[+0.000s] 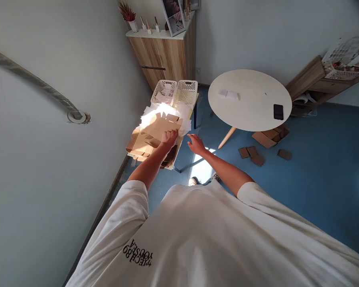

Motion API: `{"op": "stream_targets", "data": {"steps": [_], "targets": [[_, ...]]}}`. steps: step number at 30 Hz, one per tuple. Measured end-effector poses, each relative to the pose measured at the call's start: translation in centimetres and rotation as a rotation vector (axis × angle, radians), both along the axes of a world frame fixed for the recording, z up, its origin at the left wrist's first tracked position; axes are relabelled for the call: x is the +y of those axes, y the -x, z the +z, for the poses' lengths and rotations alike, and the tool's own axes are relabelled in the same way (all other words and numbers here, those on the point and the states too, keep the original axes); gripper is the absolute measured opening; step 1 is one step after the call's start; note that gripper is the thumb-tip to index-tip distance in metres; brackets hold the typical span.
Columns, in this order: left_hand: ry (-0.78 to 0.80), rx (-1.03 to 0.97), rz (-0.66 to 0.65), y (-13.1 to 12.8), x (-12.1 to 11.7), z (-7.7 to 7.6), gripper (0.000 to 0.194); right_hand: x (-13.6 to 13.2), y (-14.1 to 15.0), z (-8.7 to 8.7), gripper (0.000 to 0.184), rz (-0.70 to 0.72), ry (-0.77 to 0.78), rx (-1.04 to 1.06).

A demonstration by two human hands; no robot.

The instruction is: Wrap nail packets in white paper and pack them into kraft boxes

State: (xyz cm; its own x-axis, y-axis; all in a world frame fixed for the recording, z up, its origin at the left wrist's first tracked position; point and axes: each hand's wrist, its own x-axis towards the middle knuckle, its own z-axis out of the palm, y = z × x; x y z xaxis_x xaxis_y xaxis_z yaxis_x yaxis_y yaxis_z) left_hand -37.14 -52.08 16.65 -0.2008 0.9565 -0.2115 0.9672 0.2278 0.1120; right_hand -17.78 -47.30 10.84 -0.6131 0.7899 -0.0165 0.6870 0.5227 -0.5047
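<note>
Head camera looks down along both arms of the person. Left hand (169, 140) lies on a flat sheet of brown die-cut cardboard (158, 133), and its fingers are curled against the sheet, but it is not possible to see if this grip really pinches it. Right hand (196, 144) is open wide in the air with fingers spread, holding nothing, just beside the cardboard. The cardboard lies in a loose pile on a low pale yellow counter (196, 95), with thin white paper sheets (149, 117) around it. Two white plastic mesh baskets (175, 92) stand side by side behind the pile. Farther right is a round white counter (248, 99) on pale wooden legs, carrying a black phone (278, 112) and small white cards (227, 94). Small brown cardboard pieces (251, 155) lie on the blue floor (317, 159) near its edge.
</note>
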Motion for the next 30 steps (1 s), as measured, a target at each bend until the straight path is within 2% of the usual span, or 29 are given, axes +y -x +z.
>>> {"op": "stream_targets", "data": {"steps": [4,7,10,13,16,19,24,27,30], "targets": [[0.017,0.019,-0.146,-2.1,1.1,0.8,0.043,0.7,-1.0,1.9,0.076,-0.152,-0.192,0.019],[-0.004,0.063,-0.309,-4.7,2.4,0.7,0.041,2.1,-3.2,3.3,0.078,-0.119,-0.261,-0.047],[-0.061,0.111,-0.493,-8.0,4.3,0.4,0.038,3.9,-6.3,3.9,0.075,-0.097,-0.319,-0.102],[-0.137,0.129,-0.658,-11.5,7.0,-0.1,0.033,5.7,-10.1,3.7,0.065,-0.132,-0.390,-0.142],[-0.189,0.138,-0.763,-15.1,10.2,-0.7,0.040,7.3,-14.2,3.5,0.057,-0.197,-0.418,-0.197],[-0.217,0.159,-0.841,-18.7,13.8,-1.3,0.046,8.9,-18.4,3.5,0.055,-0.254,-0.423,-0.242],[-0.221,0.178,-0.934,-25.2,19.6,-2.4,0.039,12.2,-25.1,2.9,0.057,-0.318,-0.394,-0.287],[-0.184,0.161,-0.891,-28.6,22.1,-3.3,0.040,14.2,-29.0,1.9,0.058,-0.334,-0.338,-0.316],[-0.100,0.135,-0.824,-31.2,23.4,-4.5,0.043,15.8,-32.3,0.5,0.056,-0.353,-0.276,-0.353]]}}
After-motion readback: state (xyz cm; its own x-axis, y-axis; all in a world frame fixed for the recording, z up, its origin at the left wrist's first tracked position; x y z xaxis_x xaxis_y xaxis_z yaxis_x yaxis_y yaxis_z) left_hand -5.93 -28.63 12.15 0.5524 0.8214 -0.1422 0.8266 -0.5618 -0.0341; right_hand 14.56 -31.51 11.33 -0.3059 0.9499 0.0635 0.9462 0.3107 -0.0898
